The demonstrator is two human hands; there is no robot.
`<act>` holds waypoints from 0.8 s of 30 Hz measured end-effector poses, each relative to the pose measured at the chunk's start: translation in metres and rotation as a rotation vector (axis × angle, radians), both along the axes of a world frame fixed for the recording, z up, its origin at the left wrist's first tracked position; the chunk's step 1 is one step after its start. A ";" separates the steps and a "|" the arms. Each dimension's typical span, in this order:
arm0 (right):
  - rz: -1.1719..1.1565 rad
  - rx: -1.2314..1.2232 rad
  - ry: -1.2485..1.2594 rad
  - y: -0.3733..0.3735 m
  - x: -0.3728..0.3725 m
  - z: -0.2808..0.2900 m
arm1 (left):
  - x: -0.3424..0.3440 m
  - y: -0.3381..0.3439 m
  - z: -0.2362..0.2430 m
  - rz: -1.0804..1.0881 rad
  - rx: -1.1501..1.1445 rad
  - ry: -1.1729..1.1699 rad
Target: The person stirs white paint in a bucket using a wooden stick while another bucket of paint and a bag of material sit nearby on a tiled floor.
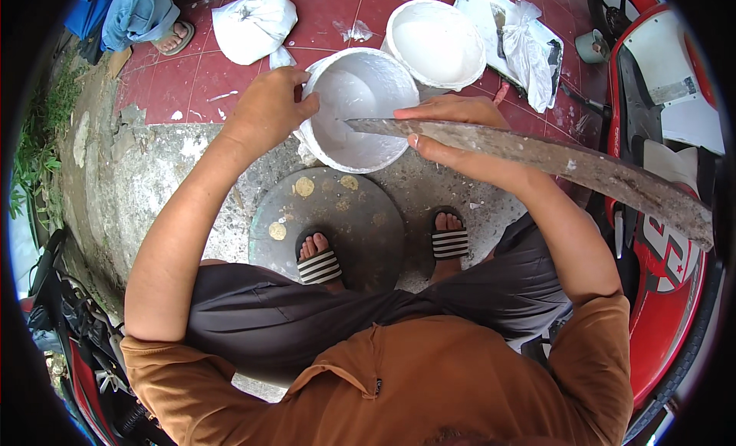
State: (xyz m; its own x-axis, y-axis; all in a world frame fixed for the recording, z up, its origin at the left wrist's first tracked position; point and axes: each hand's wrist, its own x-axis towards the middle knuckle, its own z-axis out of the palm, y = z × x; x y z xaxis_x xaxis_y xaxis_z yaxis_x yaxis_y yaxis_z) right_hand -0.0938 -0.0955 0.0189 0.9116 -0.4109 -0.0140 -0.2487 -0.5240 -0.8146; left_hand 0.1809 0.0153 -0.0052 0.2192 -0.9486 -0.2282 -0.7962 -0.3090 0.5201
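A white bucket (335, 147) stands before me, its inside coated with wet white paste and more of it at the bottom. My left hand (270, 107) pinches the bucket's left rim, thumb over the inner wall and fingers outside. Across the bucket's right side, my right hand (468, 143) grips a long, worn wooden stick (567, 158) between thumb and fingers. The stick's narrow end reaches over the bucket's mouth; its broad end slants back to the right past my forearm. Whether the tip touches the paste I cannot tell.
Behind stands a second bucket (437, 43) of white paste, beside a tied white bag (254, 24). A smeared white tray (491, 24) holds a plastic bag (523, 51). A red motorbike (663, 323) flanks my right. Another person's sandalled foot (175, 38) is at upper left.
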 end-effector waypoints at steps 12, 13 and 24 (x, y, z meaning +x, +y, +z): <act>-0.197 0.003 0.162 -0.010 0.005 0.012 | -0.006 -0.002 0.006 0.056 0.020 0.075; -0.175 -0.020 0.179 -0.010 0.005 0.013 | -0.006 -0.002 0.006 0.073 0.028 0.093; -0.222 0.033 0.184 -0.011 -0.002 0.018 | -0.003 -0.003 0.006 0.003 0.076 0.016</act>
